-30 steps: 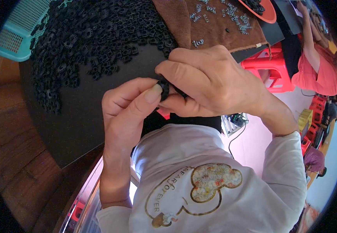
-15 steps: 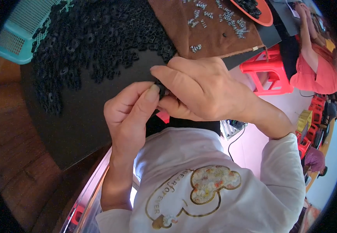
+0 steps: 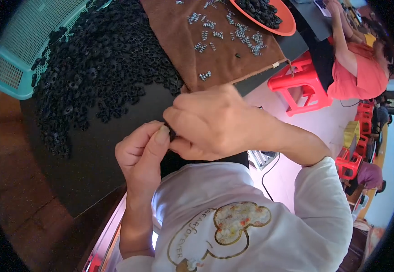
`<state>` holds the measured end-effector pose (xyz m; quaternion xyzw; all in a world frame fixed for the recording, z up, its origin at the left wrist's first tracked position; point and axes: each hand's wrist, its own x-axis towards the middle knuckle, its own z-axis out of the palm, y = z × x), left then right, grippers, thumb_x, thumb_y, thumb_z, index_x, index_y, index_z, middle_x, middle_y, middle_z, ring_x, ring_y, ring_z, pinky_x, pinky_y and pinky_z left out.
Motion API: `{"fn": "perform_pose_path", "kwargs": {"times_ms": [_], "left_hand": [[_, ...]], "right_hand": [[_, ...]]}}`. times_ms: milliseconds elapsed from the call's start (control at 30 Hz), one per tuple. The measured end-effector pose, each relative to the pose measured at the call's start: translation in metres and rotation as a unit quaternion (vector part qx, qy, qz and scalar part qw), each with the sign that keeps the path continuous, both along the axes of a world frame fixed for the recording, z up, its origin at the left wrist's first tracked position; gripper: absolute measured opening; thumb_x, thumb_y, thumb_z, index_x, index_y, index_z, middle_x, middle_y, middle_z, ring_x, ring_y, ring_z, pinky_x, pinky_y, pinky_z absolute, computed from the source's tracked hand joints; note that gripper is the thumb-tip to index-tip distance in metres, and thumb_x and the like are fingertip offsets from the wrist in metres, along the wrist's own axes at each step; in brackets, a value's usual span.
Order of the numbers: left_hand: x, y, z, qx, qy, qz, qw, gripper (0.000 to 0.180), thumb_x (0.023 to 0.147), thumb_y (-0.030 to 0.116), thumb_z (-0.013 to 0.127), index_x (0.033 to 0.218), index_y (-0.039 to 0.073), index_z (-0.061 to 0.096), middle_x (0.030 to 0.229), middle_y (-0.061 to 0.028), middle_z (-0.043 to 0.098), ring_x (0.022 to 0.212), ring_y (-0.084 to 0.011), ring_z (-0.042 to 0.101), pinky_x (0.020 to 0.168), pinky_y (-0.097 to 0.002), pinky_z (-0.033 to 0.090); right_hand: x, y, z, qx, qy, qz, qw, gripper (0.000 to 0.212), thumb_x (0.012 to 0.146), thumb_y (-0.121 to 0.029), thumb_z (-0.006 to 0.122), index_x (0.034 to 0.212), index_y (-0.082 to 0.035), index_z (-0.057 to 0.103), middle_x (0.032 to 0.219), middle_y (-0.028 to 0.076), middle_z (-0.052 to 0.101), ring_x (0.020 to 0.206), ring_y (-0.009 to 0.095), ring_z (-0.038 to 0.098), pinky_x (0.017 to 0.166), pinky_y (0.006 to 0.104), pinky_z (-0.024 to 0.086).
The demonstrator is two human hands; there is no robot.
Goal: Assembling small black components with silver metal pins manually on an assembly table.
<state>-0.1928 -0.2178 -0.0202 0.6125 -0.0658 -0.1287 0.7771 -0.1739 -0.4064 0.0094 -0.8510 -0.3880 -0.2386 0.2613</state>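
Note:
Between the thumb and curled forefinger of my left hand (image 3: 143, 156) is a small black plastic part (image 3: 172, 133), mostly covered by the fingers. My right hand (image 3: 213, 122) is closed over the other side of that part, its thumb below and its bent fingers above. Both hands meet just over the front edge of the dark table. Beyond them lies a wide heap of small black plastic parts (image 3: 102, 68). On a brown cloth (image 3: 174, 41) at the back, many small metal coil springs (image 3: 242, 34) lie scattered.
A teal plastic basket (image 3: 13, 75) stands at the far left beside the heap. An orange bowl (image 3: 287, 25) of black pieces sits on the cloth's far right. Red stools (image 3: 306, 86) stand to the right, where a person in a coral top (image 3: 358, 68) sits.
The view has shifted, so the table and cloth sit lower and further left. My right hand has turned over the part, its fingers curling in more; my left hand keeps its pinch.

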Motion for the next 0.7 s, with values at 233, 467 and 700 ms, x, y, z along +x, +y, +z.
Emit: {"fn": "perform_pose_path", "kwargs": {"times_ms": [233,467,700], "left_hand": [[0.001,-0.002,0.006,-0.114,0.042,-0.045,0.992,0.03,0.098,0.015,0.049,0.089,-0.008,0.065,0.085,-0.0163,0.068,0.068,-0.0171,0.065,0.064,-0.0281,0.053],[0.002,-0.002,0.004,-0.052,0.014,-0.053,0.997,0.03,0.098,0.016,0.049,0.087,-0.008,0.065,0.081,-0.0151,0.067,0.065,-0.0158,0.064,0.062,-0.0269,0.052],[0.003,0.0,-0.001,-0.063,-0.005,-0.046,0.997,0.027,0.098,0.013,0.05,0.086,-0.007,0.065,0.083,-0.0141,0.068,0.064,-0.0148,0.064,0.061,-0.0253,0.051]], "right_hand": [[0.036,-0.095,0.037,-0.008,0.056,-0.202,0.978,0.031,0.081,-0.023,0.071,0.098,0.001,0.062,0.07,0.013,0.053,0.062,0.022,0.054,0.059,0.0324,0.045],[0.085,-0.209,0.033,-0.051,0.154,-0.377,0.912,0.024,0.086,-0.016,0.062,0.098,0.005,0.06,0.069,0.011,0.056,0.062,0.017,0.053,0.057,0.0323,0.045],[0.074,-0.176,0.04,0.043,0.217,-0.383,0.897,0.021,0.089,-0.009,0.055,0.102,0.007,0.061,0.073,0.006,0.057,0.064,0.013,0.053,0.058,0.0295,0.045]]}}
